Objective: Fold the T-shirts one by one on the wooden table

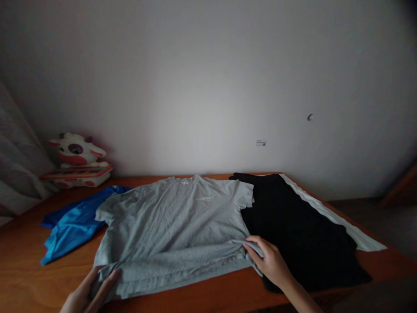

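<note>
A grey short-sleeved T-shirt [182,221] with pale lettering on its chest lies spread on the wooden table, its neck toward the wall. My left hand [89,291] grips the shirt's lower left corner between thumb and fingers. At the lower right side, my right hand [269,261] pinches the cloth, and a fold runs across the hem between both hands. The hem hangs slightly raised and creased near the table's front edge. Under the shirt's right sleeve lies a black garment [299,234], spread flat.
A blue garment [78,221] lies left of the shirt, partly under its sleeve. Behind it stands a cow-shaped toy keyboard [78,163]. White cloth [339,217] shows along the black garment's right side. The wooden table [29,252] meets a grey wall; a curtain [19,148] hangs at left.
</note>
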The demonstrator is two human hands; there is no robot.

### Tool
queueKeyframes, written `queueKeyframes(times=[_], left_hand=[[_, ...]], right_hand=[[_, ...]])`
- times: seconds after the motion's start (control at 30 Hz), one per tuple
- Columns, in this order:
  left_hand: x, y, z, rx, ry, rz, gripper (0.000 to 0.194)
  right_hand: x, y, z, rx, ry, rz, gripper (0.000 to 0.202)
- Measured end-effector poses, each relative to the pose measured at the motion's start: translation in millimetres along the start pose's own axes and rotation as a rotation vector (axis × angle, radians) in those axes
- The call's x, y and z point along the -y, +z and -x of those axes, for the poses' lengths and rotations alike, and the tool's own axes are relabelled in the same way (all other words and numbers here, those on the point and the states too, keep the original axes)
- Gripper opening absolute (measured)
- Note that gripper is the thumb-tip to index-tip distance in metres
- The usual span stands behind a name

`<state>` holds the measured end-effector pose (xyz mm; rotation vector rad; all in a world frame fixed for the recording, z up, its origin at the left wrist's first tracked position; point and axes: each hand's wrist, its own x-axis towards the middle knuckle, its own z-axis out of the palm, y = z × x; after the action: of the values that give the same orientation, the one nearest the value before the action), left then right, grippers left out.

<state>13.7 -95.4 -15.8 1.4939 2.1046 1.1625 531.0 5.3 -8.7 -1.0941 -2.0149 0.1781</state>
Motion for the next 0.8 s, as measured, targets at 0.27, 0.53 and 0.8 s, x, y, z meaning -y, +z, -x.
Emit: queueKeyframes(times=[0.27, 0.53, 0.8], left_hand=[[8, 3.2, 3, -0.047, -0.007, -0.032, 0.078], [15, 5.5, 10, -0.124, -0.097, 0.107, 0.087], [25, -8.9, -2, 0.013, -0.109, 0.086, 0.081]], right_hand=[[1, -7, 3, -0.021, -0.089, 0.053, 0.031], [-6, 8, 1, -0.207, -0.028, -0.065, 0.025], [-10, -1, -11, -0.195, 0.017, -0.008, 0.012]])
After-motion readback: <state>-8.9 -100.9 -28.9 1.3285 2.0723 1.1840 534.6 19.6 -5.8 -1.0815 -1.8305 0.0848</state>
